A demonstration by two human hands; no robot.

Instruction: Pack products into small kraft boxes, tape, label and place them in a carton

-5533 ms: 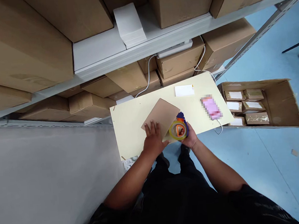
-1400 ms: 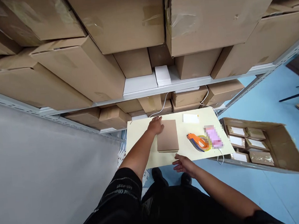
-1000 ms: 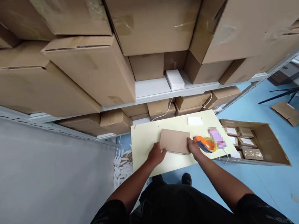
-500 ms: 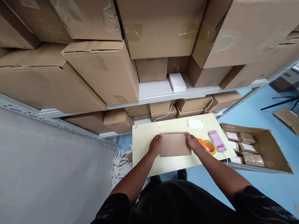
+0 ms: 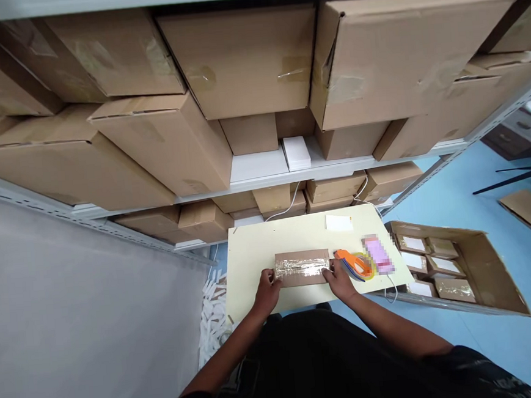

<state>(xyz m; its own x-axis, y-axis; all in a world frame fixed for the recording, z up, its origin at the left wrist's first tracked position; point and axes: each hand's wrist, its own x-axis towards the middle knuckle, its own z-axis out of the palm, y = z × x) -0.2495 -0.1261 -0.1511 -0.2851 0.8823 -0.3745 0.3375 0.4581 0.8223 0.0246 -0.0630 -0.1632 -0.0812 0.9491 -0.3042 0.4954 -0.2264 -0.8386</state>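
A small brown cardboard box (image 5: 302,268) is over the cream tabletop (image 5: 255,246), with shiny clear tape running along its visible face. My left hand (image 5: 268,289) grips its left end, thumb at the near corner. At the opposite end my right hand (image 5: 340,280) is closed on the box, its thumb on the taped face. Just right of that hand lies an orange tape dispenser (image 5: 356,264) with a yellowish roll. A blurred pink object (image 5: 378,254) lies beyond the dispenser, and a white paper slip (image 5: 339,222) rests near the table's back edge.
Shelves (image 5: 264,176) packed with large cardboard boxes (image 5: 240,60) rise behind the table. On the floor at right stands an open carton (image 5: 494,267) holding several taped boxes. White scraps (image 5: 212,313) are heaped at left beside the grey wall (image 5: 95,310).
The box has been turned, so a taped face now shows instead of a plain one. Both hands have shifted slightly toward me with it, and the camera view has moved.
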